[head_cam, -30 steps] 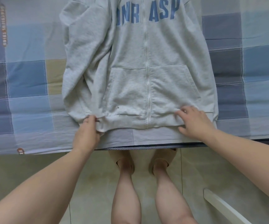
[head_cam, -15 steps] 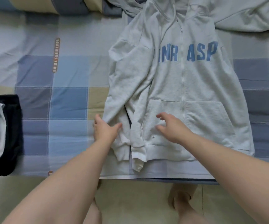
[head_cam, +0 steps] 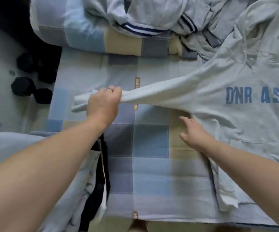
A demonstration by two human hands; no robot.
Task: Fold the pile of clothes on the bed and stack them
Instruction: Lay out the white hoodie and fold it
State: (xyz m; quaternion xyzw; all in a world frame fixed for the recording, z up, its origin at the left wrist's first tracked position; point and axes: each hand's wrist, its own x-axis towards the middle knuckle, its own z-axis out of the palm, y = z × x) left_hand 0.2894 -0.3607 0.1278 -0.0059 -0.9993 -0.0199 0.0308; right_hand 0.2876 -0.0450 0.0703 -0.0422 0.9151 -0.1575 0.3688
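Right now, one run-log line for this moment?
left hand: grips sleeve, pulled sideways | right hand: open, at edge of hoodie | folded stack: near left forearm

Hoodie (head_cam: 236, 124) right on bed (head_cam: 152, 173), stack (head_cam: 95, 190) left, pile (head_cam: 160, 12) behind.

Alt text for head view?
The left hand grips the sleeve of the grey hoodie, stretched sideways over the checked bedsheet; the open right hand is at the hoodie's edge below the armpit. Folded clothes lie left, unfolded ones behind.
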